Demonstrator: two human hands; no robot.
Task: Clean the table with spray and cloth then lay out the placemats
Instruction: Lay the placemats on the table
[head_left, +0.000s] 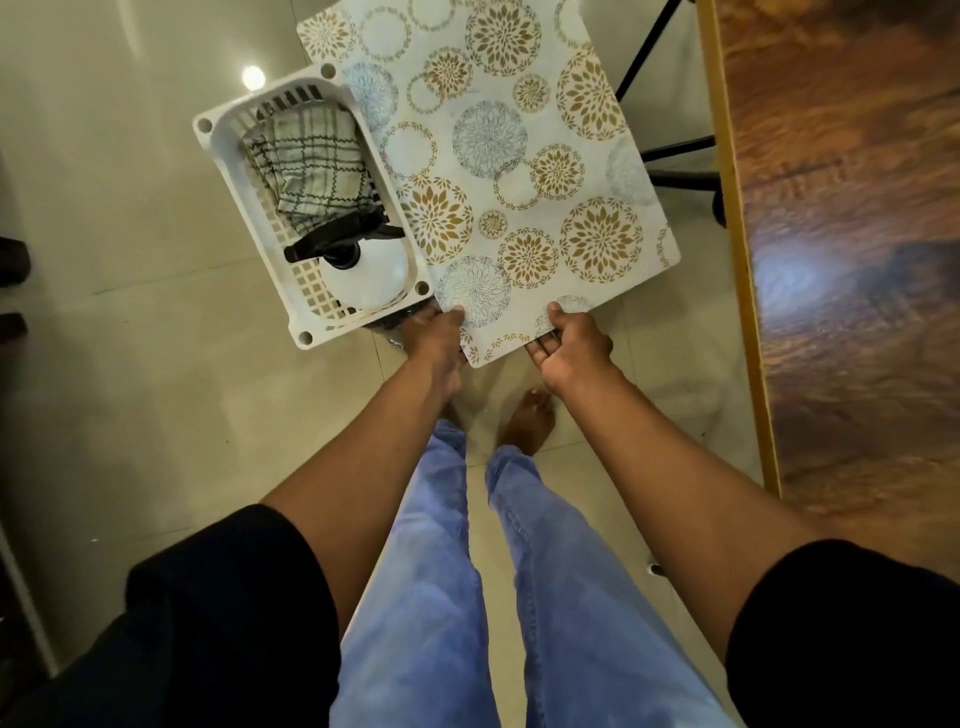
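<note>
A white placemat (498, 156) printed with gold and grey flower circles lies flat in front of me, to the left of the wooden table (852, 260). My left hand (436, 335) pinches its near left corner. My right hand (571, 345) grips its near edge, thumb on top and fingers curled underneath. Beside the mat, a white plastic basket (249, 223) holds a checked cloth (311, 161) and a white spray bottle (363, 270) with a black trigger head.
The table's light-coloured edge (737, 249) runs along the right. Black metal legs (675, 150) stand between the mat and the table. Pale floor tiles (130, 364) spread to the left, and my legs and bare feet (524, 421) are below the mat.
</note>
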